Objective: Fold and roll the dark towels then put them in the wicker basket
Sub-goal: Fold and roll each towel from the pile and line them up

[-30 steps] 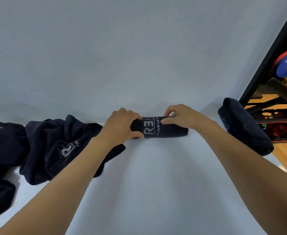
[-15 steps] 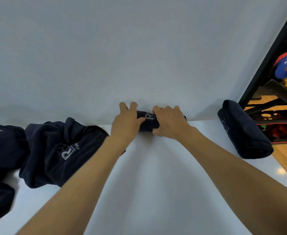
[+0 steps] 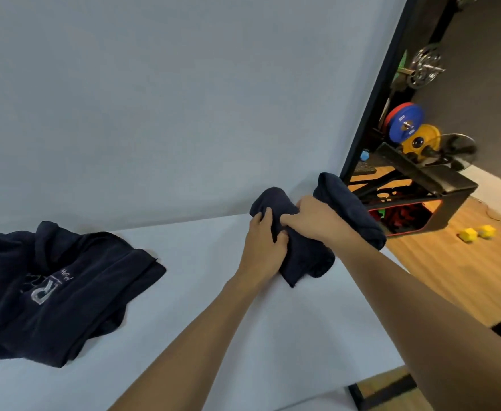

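A rolled dark towel (image 3: 305, 256) lies at the far right of the white table (image 3: 243, 336), turned end-on to me. My left hand (image 3: 261, 247) grips its left side with curled fingers. My right hand (image 3: 314, 221) grips its top from the right. Just behind my right hand lies another rolled dark towel (image 3: 350, 209) at the table's right edge. A loose heap of dark towels (image 3: 50, 292) with a pale printed logo lies at the left. No wicker basket is in view.
A pale wall (image 3: 184, 99) rises right behind the table. Past the table's right edge is a wooden floor (image 3: 451, 277) with a black gym rack (image 3: 421, 179), coloured weight plates (image 3: 406, 123) and small yellow blocks (image 3: 477, 234).
Both hands have carried the rolled towel to the right, next to the other rolled towel, and turned it end-on. My view has swung right as well.
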